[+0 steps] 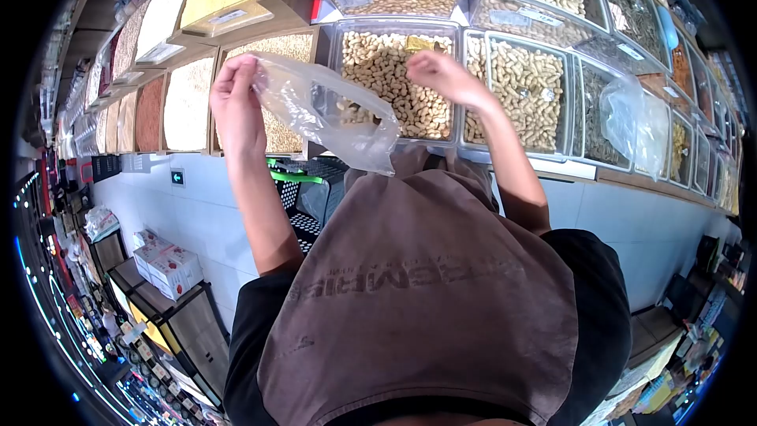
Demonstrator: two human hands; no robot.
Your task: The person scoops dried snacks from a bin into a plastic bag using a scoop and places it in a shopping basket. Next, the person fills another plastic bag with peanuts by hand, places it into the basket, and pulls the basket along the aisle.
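A clear plastic bag hangs from my left hand, whose fingers are closed on its upper left edge. The bag stretches to the right, over the edge of a bin of peanuts. Above the right part of that bin is my right hand, its fingers curled together; whether they hold anything is too small to tell. A small gold-coloured object lies on the peanuts just behind my right hand.
More peanut bins stand to the right and behind. Grain bins line the left. Another plastic bag lies over bins at the right. A black basket with a green edge is below the counter, near my left forearm.
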